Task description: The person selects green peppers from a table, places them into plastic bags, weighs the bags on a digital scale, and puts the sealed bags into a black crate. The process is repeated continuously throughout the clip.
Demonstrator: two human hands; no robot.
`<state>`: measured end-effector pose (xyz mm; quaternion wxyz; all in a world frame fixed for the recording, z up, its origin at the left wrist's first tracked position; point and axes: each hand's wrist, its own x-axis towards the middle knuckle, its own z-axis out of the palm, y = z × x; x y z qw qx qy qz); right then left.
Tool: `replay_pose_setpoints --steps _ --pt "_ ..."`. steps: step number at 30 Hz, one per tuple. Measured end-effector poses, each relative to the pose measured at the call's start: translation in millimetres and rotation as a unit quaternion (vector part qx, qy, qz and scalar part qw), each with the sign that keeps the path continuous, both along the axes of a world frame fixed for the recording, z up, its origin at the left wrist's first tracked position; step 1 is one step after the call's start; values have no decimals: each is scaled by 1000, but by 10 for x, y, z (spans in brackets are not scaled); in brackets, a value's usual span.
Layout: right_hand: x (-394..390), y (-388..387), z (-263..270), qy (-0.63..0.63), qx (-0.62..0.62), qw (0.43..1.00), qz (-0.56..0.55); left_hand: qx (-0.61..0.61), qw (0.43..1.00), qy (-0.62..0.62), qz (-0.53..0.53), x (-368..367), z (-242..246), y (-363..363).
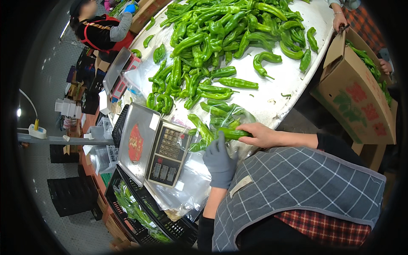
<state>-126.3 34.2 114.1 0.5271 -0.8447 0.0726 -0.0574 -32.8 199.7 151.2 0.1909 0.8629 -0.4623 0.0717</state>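
My right hand (258, 135), bare, grips a long green pepper (232, 133) by one end. Close beside it, my left hand (220, 161) in a grey glove has its fingers at the pepper's other end and at a clear plastic bag (207, 126); whether it grips either is unclear. Several peppers lie in or under the clear plastic in front of my hands. Beyond them a large heap of green peppers (216, 35) covers much of the white table (287, 92). To the left stands a digital scale (165, 153) with a metal pan.
Flat clear plastic bags (188, 172) lie beside the scale. Black crates (153, 207) at lower left hold bagged peppers (134, 207). At right, a person's hand (340, 21) is at a cardboard box (357, 92) of peppers. Another person (105, 32) stands at upper left.
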Motion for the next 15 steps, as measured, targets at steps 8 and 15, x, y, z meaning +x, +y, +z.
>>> replay_pose_setpoints --steps 8,15 --pt "-306 -281 201 112 -1 982 154 -226 928 287 67 184 -304 255" --pt "331 330 -396 -94 -36 994 -31 -174 893 399 -112 49 -10 182"
